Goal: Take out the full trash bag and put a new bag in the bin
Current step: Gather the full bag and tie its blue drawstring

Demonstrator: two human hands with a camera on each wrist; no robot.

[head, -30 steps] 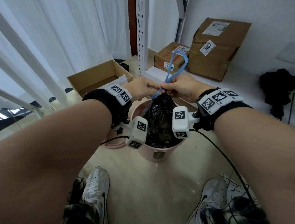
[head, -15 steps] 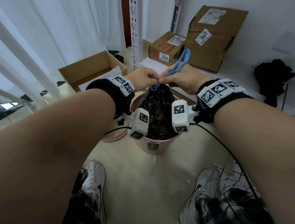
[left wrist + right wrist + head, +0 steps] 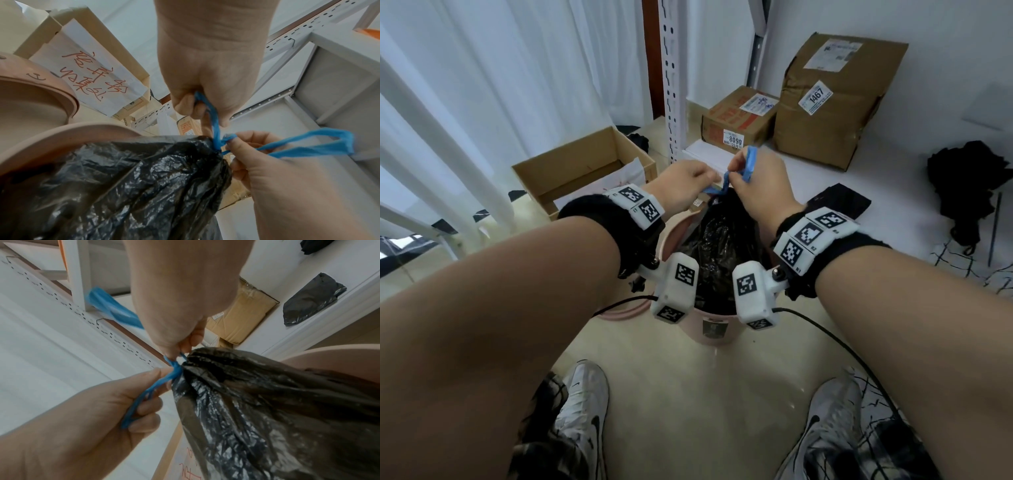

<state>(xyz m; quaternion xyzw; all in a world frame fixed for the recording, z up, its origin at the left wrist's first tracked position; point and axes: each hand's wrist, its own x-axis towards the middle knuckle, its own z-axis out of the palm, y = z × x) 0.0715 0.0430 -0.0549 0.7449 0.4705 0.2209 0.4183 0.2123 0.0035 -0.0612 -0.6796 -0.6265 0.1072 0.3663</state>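
A full black trash bag (image 3: 722, 240) sits in the pink bin (image 3: 695, 329), its mouth gathered to a neck. A blue drawstring (image 3: 750, 164) is knotted at that neck. My left hand (image 3: 705, 180) grips one strand in its curled fingers, seen clearly in the left wrist view (image 3: 205, 110). My right hand (image 3: 736, 174) pinches the drawstring right at the knot (image 3: 230, 138), and the blue loop (image 3: 308, 146) trails past it. The right wrist view shows the same pinch (image 3: 176, 353) beside the bag (image 3: 267, 402).
A pink ring or lid (image 3: 626, 310) lies left of the bin. An open cardboard box (image 3: 578, 171) stands far left, a white rack post (image 3: 671, 85) and closed boxes (image 3: 835, 99) behind. A folded black bag (image 3: 839, 202) lies on the white ledge. My shoes are below.
The tall blue loop that stood above my hands has come down and now bends over my right hand. Both hands stay at the bag's neck.
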